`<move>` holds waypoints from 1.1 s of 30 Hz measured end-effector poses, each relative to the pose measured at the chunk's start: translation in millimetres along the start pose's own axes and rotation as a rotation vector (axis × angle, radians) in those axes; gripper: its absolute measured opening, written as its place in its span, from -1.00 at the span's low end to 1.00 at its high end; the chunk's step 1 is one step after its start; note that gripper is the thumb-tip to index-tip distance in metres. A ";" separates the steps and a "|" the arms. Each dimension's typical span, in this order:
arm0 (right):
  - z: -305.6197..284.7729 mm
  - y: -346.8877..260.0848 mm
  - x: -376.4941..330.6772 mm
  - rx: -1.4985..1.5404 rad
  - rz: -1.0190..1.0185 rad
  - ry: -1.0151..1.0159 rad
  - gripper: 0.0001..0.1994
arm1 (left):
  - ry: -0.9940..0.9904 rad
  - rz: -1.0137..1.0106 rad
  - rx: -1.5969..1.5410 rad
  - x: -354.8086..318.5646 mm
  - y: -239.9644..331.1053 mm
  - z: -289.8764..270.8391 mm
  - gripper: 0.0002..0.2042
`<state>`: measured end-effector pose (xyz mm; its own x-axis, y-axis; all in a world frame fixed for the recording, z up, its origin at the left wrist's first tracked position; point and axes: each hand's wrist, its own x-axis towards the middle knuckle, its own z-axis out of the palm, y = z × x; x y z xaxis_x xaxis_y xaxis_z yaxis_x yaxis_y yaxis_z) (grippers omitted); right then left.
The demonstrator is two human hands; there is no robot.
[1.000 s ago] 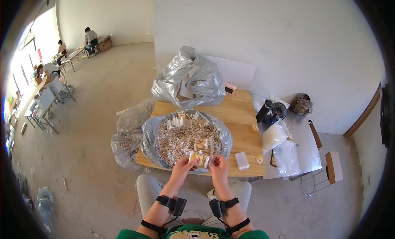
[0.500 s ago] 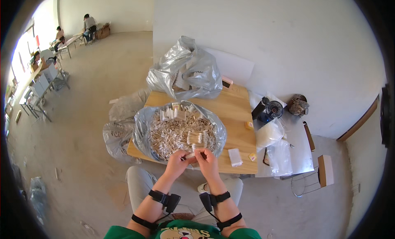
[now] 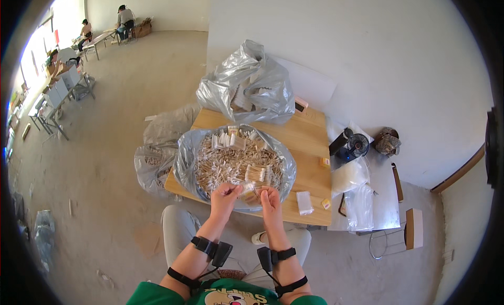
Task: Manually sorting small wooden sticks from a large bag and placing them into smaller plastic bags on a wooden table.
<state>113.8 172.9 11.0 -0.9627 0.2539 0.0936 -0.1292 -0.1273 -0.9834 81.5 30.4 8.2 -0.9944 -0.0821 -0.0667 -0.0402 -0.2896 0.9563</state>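
Left hand (image 3: 224,196): fingers pressed together at the tips, pinching a small pale stick-like piece. Too small for me to tell exactly what it is, but it looks the same as the pieces in the pile. Right hand (image 3: 270,199): fingers curled in, thumb against them, gripping a small bundle of pale sticks (image 3: 252,189) that sits between the two hands. I can't make out if the bundle is banded.

Key relation: the bundle lies just right of the left fingertips, nearly touching, so the left hand's piece points across toward it. The bundle's long axis reads roughly left-right in the view, though that's hard to confirm at this size. The right hand is the one on the bundle; the left is the feeder side.

Both hands hover over the near rim of the silver plastic bag (image 3: 185,158), which is spread open like a basin and holds a pile of loose pale sticks (image 3: 223,166), with finished bundles (image 3: 231,141) stacked at its far side.

The bag sits on the wooden desk (image 3: 310,147). A second silver bag (image 3: 247,90), bunched and full, is at the desk's far edge. A small white packet (image 3: 304,202) lies right of the hands, near the desk's front edge. A small black fan (image 3: 358,145) stands off the right end. More grey bags (image 3: 157,147) are on the floor to the left. Other people work at tables far off, top left.
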 end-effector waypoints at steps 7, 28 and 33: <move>9.1 29.7 -6.7 -0.121 0.097 0.170 -0.81 | 0.126 0.175 0.285 -1.1 -18.2 -2.6 -0.85; 17.5 40.5 42.7 -0.586 -0.080 0.025 -0.72 | 0.058 0.344 0.660 40.2 -17.1 -15.0 -0.83; 37.9 59.2 46.8 -0.582 0.054 0.166 -0.71 | 0.074 0.444 0.623 40.1 -41.3 -12.8 -0.87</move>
<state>52.1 140.8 -37.0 -0.9082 0.4140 0.0614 0.1154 0.3887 -0.9141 44.5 26.9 -37.7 -0.9220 -0.1349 0.3629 0.2918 0.3743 0.8802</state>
